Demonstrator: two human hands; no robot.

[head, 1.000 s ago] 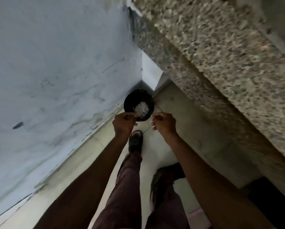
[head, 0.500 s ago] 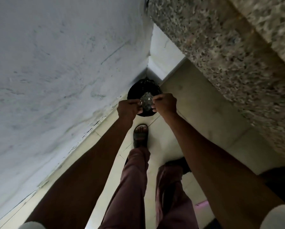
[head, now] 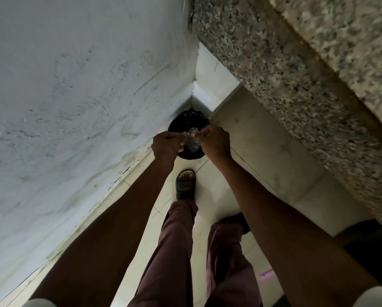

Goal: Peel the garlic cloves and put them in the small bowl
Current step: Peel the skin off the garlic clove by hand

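Observation:
I am looking down at the floor. My left hand and my right hand are held close together over a black-lined bin in the corner. The fingers of both hands are curled, and their tips meet around something small and pale, apparently a garlic clove. It is too small and blurred to make out clearly. Crumpled shiny waste lies inside the bin under the hands. No small bowl is in view.
A white wall runs along the left. The speckled granite counter edge overhangs on the right. My sandalled foot stands on the pale tiled floor just before the bin. A dark object sits low on the right.
The view has closed in on the bin in the corner. My hands, a little apart one second ago, have come together over it.

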